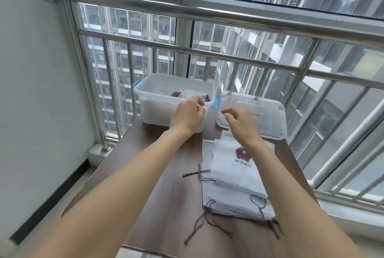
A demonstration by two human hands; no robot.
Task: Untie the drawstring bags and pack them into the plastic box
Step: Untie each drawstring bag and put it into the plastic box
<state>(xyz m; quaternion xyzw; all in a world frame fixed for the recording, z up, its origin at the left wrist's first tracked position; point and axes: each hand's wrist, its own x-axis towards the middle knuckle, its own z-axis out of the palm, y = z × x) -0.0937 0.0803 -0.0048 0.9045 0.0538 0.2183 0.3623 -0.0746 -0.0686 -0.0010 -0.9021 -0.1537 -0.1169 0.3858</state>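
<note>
While both arms reach up the frame, the left hand (187, 115) hovers at the plastic box (158, 110) rim, fingers loosely curled; the right hand (241, 123) likewise, over the lid (268, 112). Drawstring bags (232, 183) lie stacked lower right on the table (166, 195); one sits inside the box.

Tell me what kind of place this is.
Probably an enclosed high-rise apartment balcony: a steel railing runs inside the window glass, other apartment towers fill the view outside, and a small wooden table stands against the railing.
</note>
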